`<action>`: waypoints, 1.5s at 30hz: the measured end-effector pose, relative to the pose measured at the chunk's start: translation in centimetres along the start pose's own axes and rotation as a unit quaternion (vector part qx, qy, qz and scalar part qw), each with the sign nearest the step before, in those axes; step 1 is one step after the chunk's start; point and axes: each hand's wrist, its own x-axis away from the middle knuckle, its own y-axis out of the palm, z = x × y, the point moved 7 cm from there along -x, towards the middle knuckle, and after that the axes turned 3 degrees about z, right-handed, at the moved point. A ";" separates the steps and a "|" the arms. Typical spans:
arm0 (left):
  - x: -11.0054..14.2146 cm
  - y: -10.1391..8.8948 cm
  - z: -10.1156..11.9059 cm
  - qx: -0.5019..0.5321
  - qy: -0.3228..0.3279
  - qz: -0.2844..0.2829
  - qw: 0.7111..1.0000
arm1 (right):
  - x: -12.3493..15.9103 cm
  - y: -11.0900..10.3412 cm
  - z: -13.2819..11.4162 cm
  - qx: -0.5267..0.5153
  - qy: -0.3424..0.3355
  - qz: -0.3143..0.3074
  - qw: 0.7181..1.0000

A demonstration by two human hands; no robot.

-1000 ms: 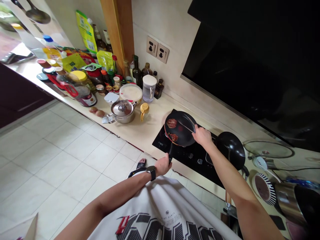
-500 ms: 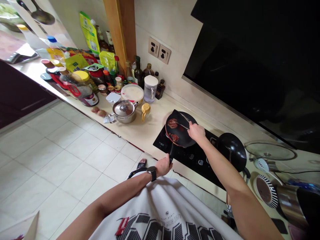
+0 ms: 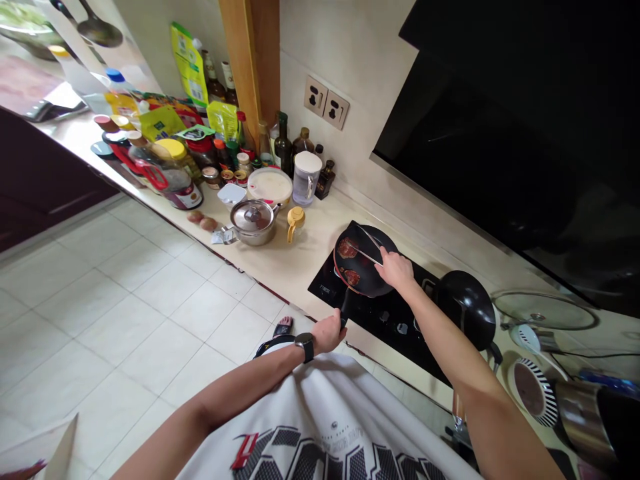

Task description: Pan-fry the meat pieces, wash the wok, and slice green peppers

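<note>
Tongs, held by the right hand, had been shifted toward the pan's ten-o'clock meat; the handle was held by the left hand, presumably for steadiness.

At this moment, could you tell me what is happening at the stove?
The person's left hand grips the black handle of the round black frying pan on the black glass hob. The right hand holds thin metal tongs, open over the pan. Two reddish-brown pieces, apparently meat, lie in it; one tip is at or above the piece farther from the handle.
</note>
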 end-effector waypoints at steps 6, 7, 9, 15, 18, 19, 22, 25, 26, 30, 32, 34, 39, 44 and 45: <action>-0.1 0.1 -0.2 0.006 -0.008 0.010 1.000 | 0.7 0.2 -1.1 -0.006 -0.024 -0.024 0.999; -0.1 0.1 -0.3 0.005 -0.008 0.008 1.000 | 0.7 0.1 -1.2 -0.008 -0.024 -0.024 0.999; -0.2 0.1 -0.2 0.004 -0.005 0.005 1.000 | 0.6 0.0 -1.0 -0.011 -0.022 -0.018 1.000; -0.2 0.1 -0.1 -0.001 -0.001 0.015 1.000 | 0.9 0.1 -0.7 -0.007 -0.021 -0.005 1.000; -0.1 0.2 0.0 -0.012 0.005 0.009 1.000 | 0.9 0.3 -1.0 -0.005 -0.027 -0.012 1.000; -0.1 0.2 0.0 -0.014 0.008 0.007 1.000 | 0.9 0.2 -0.9 -0.006 -0.025 -0.009 1.000; -0.1 0.1 0.0 -0.008 0.009 0.012 1.000 | 0.6 -0.3 -0.5 -0.009 -0.008 0.008 1.000; -0.1 0.0 -0.1 0.004 -0.002 0.021 1.000 | 0.2 -0.3 -0.5 -0.007 -0.004 0.004 1.000; -0.1 0.1 -0.2 0.006 -0.006 0.022 1.000 | 0.1 -0.3 -0.6 -0.006 -0.010 -0.001 1.000; -0.2 0.2 -0.2 0.003 -0.001 0.020 1.000 | 0.0 -0.1 -1.0 -0.001 -0.020 0.003 1.000; -0.2 0.2 -0.2 0.002 0.008 0.024 1.000 | 0.0 -0.2 -0.9 0.001 -0.012 0.016 1.000; -0.2 0.3 -0.2 0.000 0.013 0.027 1.000 | 0.0 -0.1 -0.8 0.003 -0.010 0.016 1.000; -0.2 0.2 -0.1 -0.002 0.016 0.027 1.000 | 0.7 0.3 0.1 0.007 -0.001 0.009 1.000; 0.0 0.0 0.0 0.002 0.009 0.022 1.000 | 3.7 1.1 2.3 0.044 0.004 0.030 0.999; 0.0 0.0 0.0 -0.003 0.009 0.020 1.000 | 4.5 1.7 2.5 0.056 -0.006 0.025 0.998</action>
